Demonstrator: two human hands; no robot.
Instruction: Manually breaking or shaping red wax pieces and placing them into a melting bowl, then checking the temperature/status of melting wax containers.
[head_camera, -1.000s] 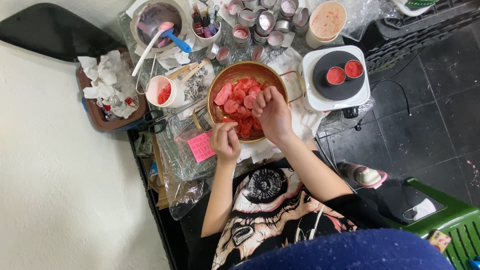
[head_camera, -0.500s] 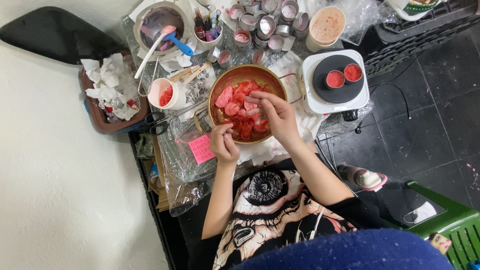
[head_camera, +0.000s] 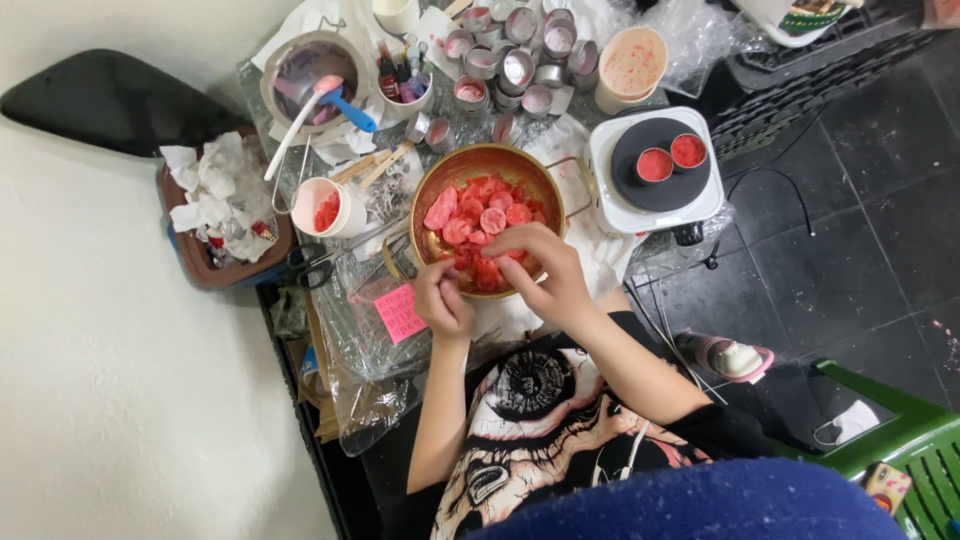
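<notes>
Pinching one red wax piece (head_camera: 487, 270) between both hands, left hand (head_camera: 440, 298) and right hand (head_camera: 545, 272) work best directly over the copper pot (head_camera: 440, 180), so crumbs fall inside.

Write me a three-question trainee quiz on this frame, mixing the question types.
1. True or false: both hands are at the near rim of the gold bowl of red pieces.
2. What sits on the black top of the white hotplate? A) two small tins of red stuff B) a kettle C) scissors
3. Which hand is closer to the pink note?

Key:
1. True: left hand and right hand meet there.
2. A: tins.
3. The left hand.
</notes>
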